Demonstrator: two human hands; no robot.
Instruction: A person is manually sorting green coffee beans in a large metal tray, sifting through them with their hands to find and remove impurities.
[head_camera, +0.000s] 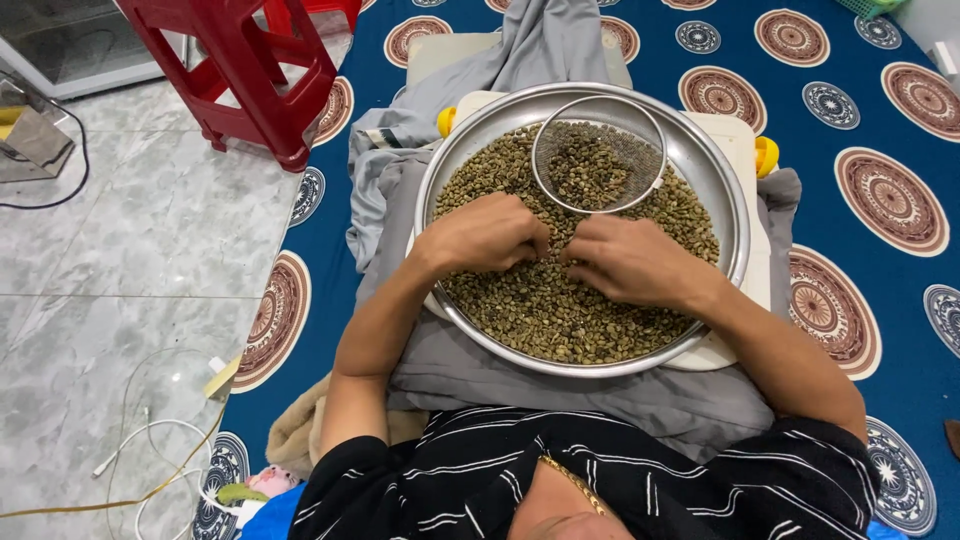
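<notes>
step: sorting green coffee beans (560, 310) in steel pan (735, 215) | left hand (485, 235), right hand (630, 262) curled, fingertips picking beans | next: careful pinch

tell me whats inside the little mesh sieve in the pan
The mesh sieve holds a small heap of greenish beans, resting on the beans filling the metal pan. What lies beneath the sieve is covered.

Head-worn view, steeply down, close.
</notes>
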